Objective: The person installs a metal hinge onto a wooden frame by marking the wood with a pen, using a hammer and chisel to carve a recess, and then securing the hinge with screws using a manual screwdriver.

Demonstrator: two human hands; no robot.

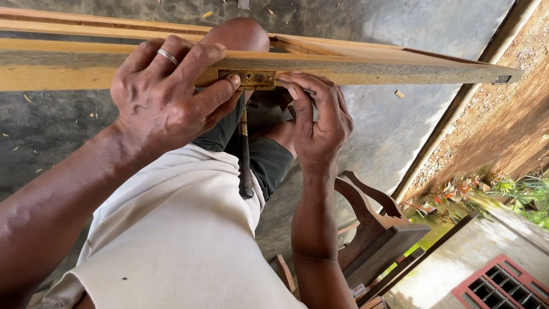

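- Left hand (163, 94) is spread over the long wooden frame piece (366, 67), palm on its top face, fingers (220, 86) curled down over the near edge; the thumb and forefinger tips press on the brass hinge (250, 79).
- The hinge sits flat in a shallow recess on the near edge of the wood, about midway along the visible length, just in front of the person's raised knee (240, 34).
- Right hand (317, 123) comes up from below, fingers bent and pinched against the hinge's right end; something small may be held there, but I cannot tell what.
- A dark-handled tool (246, 166) hangs down along the lap, beneath the hinge, with neither hand gripping it.
- Judging progress: the recess looks already cut and the hinge is seated in it. Whether any screws are in, I cannot make out, so fixing it down seems to be what remains.
- Wood chips (399, 94) lie scattered on the grey concrete floor (389, 126); a carved wooden chair (377, 229) stands by the right forearm.
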